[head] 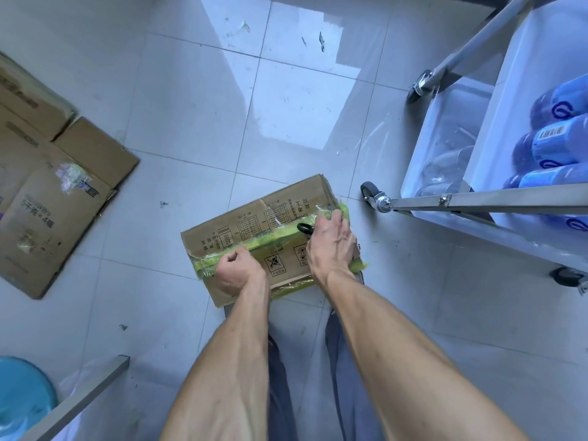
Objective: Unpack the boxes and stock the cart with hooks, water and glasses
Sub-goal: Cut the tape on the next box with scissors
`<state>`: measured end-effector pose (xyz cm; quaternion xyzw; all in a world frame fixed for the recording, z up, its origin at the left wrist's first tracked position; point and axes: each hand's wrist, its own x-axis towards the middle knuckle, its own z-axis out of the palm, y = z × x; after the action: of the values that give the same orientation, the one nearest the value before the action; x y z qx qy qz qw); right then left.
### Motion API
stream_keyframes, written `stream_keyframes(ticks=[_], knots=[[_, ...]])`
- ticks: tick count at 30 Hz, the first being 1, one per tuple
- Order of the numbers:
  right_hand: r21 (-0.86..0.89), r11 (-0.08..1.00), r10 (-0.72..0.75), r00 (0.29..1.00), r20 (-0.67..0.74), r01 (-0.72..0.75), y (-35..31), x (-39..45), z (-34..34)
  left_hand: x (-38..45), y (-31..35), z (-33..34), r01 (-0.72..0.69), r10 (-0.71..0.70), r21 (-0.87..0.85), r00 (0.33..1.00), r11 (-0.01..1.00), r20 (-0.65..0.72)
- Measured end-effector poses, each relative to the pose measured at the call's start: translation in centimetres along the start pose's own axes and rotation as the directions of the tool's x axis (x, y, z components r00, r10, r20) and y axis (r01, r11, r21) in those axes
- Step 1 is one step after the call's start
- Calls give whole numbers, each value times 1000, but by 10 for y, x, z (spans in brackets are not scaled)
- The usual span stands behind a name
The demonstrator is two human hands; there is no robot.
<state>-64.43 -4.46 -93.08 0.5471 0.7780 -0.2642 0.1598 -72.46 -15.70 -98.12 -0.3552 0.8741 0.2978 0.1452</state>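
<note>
Box (254,237): sealed w/ green tape, on floor under both hands. Left hand (234,272) fingers pinch tape; right hand (332,246) grips black tool. Cart (477,198) right of fingers already holds water bottles (553,144), glasses (445,167); hooks left.

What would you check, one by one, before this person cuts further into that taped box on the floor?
1. Box steady on the floor: ok, the left hand grips its near left edge.
2. Tool in hand: ok, the right hand holds something with a black handle, probably scissors; the blades are hidden.
3. Green tape along the seam: not ok, it looks mostly unbroken.
4. Left hand clear of the cutting line: cannot tell, it sits at the tape's end.
5. Space on the cart: cannot tell; blue water bottles fill one bin, glasses lie in the lower one.
</note>
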Motion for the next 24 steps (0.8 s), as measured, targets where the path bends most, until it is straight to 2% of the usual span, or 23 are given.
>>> stream_keyframes(ticks=[2,3,4,6,9,13,15,20,24], knots=[[15,1000,-9,999,46,8,-1,1,4,0,-3,8,-104,88,71,977,992,193],[15,1000,-11,999,48,11,-3,1,6,-2,-2,12,-130,109,43,938,991,329],[2,1000,-9,999,40,9,-5,0,8,-5,1,15,-113,96,11,882,994,462],[-37,999,-4,1000,28,5,-9,2,8,-9,7,22,-48,50,-20,763,999,645],[-49,999,-13,1000,4,13,-7,11,8,-16,18,33,-14,15,-8,640,1000,768],[93,994,50,999,-8,-49,-3,18,4,-27,32,46,-77,-71,127,507,989,859],[24,1000,18,999,-34,-17,-1,21,3,-31,37,48,-55,-77,122,509,991,857],[-168,986,-35,987,-159,8,8,25,2,-43,40,49,-102,53,10,598,995,800],[-136,985,97,994,-57,-104,14,25,8,-57,38,54,-149,92,7,644,989,759]])
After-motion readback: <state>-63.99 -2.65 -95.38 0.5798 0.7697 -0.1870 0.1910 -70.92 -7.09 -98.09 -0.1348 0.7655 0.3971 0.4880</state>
